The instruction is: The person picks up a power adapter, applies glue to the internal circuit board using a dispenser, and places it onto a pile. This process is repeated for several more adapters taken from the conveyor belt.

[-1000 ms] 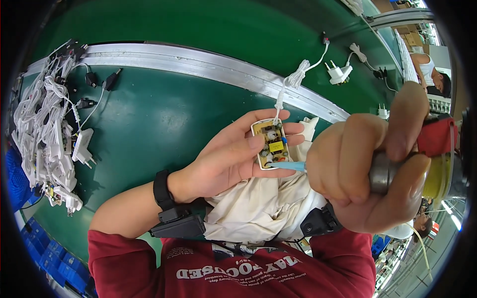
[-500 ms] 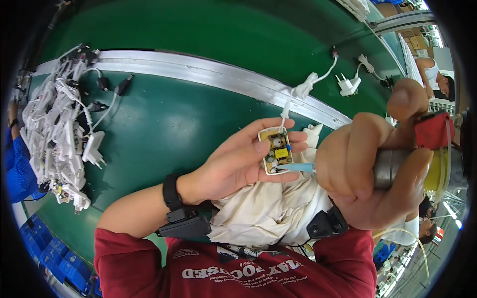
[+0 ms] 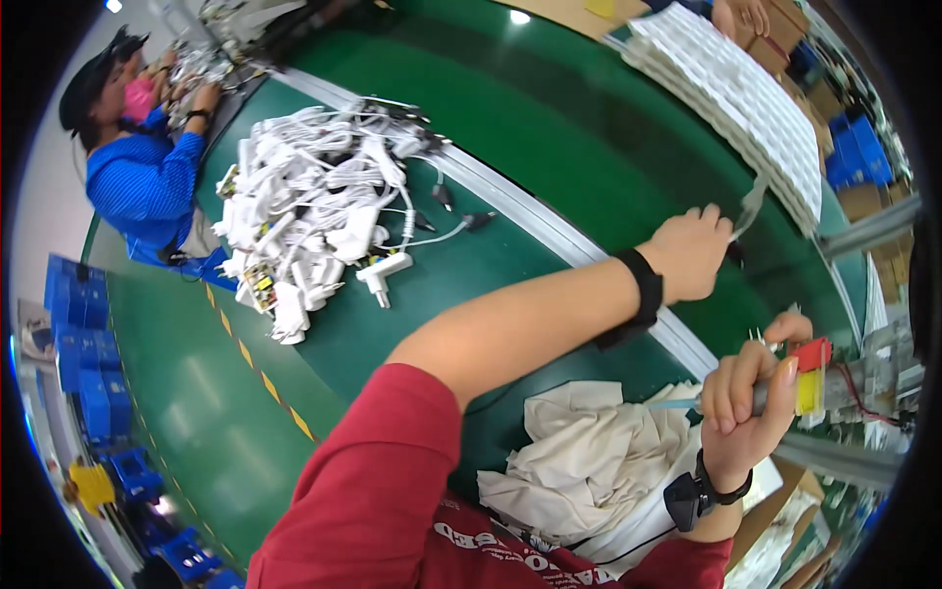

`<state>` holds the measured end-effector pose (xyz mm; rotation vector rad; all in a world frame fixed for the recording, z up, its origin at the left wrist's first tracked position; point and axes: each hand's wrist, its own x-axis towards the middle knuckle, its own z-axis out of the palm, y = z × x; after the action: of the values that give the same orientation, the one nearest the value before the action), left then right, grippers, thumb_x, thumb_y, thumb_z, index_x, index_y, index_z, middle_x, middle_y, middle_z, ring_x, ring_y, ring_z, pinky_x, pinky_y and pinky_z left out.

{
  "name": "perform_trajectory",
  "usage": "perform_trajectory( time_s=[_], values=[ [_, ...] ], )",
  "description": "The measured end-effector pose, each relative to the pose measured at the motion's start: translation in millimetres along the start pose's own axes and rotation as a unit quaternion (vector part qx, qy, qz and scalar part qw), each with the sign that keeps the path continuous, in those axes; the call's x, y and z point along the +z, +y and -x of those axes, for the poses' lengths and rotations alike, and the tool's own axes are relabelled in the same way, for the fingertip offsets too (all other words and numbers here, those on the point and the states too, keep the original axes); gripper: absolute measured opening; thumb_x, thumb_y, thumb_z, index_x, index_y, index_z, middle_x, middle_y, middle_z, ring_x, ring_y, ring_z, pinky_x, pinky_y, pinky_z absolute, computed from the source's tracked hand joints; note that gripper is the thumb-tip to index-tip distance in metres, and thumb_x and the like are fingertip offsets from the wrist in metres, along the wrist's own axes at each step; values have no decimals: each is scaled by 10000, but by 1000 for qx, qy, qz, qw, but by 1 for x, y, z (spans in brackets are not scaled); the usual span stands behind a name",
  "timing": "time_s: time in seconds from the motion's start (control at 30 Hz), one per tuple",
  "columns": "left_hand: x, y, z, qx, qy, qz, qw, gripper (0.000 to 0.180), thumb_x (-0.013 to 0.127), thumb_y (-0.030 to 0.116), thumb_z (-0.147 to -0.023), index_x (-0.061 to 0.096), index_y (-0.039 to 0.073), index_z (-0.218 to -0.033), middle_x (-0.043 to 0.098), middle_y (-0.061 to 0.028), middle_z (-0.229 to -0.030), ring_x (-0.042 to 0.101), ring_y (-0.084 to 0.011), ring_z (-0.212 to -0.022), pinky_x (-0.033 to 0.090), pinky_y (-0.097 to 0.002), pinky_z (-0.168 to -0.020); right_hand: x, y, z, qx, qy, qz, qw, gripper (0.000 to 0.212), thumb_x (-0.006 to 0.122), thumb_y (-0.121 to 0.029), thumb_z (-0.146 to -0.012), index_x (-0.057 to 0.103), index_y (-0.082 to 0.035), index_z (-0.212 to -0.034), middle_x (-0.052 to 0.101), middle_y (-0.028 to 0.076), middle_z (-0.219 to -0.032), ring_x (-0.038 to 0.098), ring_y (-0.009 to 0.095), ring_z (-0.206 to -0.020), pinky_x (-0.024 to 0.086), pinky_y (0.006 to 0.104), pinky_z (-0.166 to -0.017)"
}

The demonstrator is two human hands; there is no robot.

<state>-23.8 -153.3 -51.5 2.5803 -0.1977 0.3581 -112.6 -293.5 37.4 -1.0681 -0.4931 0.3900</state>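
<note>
My left hand [image 3: 687, 257] reaches far out over the dark green belt, back upward, fingers curled under. A white cord [image 3: 752, 204] meets its fingertips, with a dark plug [image 3: 736, 255] beside them; what lies inside the fingers is hidden. Closer to me on the right, my right hand [image 3: 743, 404] wraps round a hand-held dispenser with a grey barrel and yellow and red parts [image 3: 811, 378]. Its pale-blue nozzle [image 3: 675, 403] points left above the crumpled cream cloth [image 3: 599, 447]. Behind that hand a small pronged piece [image 3: 760, 339] shows partly.
A heap of white power adapters and cords [image 3: 314, 196] covers the bench's left part. The metal rail [image 3: 549, 218] separates bench from belt. White trays [image 3: 731, 108] are stacked at the far right. A co-worker in blue [image 3: 147, 187] sits far left, near blue bins [image 3: 78, 334].
My left hand has left the cloth area and stretched out over the belt; the open adapter it held is no longer visible. My right hand still grips the dispenser. The view has swung left.
</note>
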Motion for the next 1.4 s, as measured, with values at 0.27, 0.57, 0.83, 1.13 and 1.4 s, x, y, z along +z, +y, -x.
perform_trajectory(
  time_s=[0.27,0.57,0.83,1.13,1.4],
  values=[
    [-85,-22,79,15,79,7,997,499,677,204,-751,507,-36,-1154,506,-232,-1152,506,-375,-1087,483,-402,-852,2,1,-3,-36,12,-2,999,237,403,-308,-987,374,-80,-1044,282,-42,-492,227,36,-342,203,181,-303],
    [-312,-121,250,-222,295,-137,919,276,596,123,-844,563,29,-1101,620,-144,-1065,594,-326,-977,470,-371,-851,7,5,-6,-41,33,1,999,246,410,-313,-984,369,-72,-1005,280,-34,-488,225,39,-343,189,189,-302],
    [-339,-232,414,-446,95,-252,854,346,660,199,-795,559,13,-1068,624,-170,-961,616,-304,-903,484,-367,-772,11,6,-7,-56,26,-6,998,200,376,-274,-1000,386,-74,-997,280,-38,-509,226,26,-351,192,177,-299],
    [-405,-202,369,-394,220,376,809,387,426,291,-949,545,-3,-1172,656,-61,-1002,616,-121,-788,438,-178,-499,8,7,-10,-73,14,-17,997,186,372,-256,-1003,399,-72,-993,279,-43,-517,229,22,-353,193,171,-300],
    [-379,-82,208,9,155,612,775,493,280,202,-981,253,-68,-1392,465,-186,-1336,518,-214,-1175,490,-186,-566,9,4,-9,-51,37,9,998,238,423,-303,-977,376,-69,-979,284,-29,-493,236,46,-342,202,194,-301]
  ],
)
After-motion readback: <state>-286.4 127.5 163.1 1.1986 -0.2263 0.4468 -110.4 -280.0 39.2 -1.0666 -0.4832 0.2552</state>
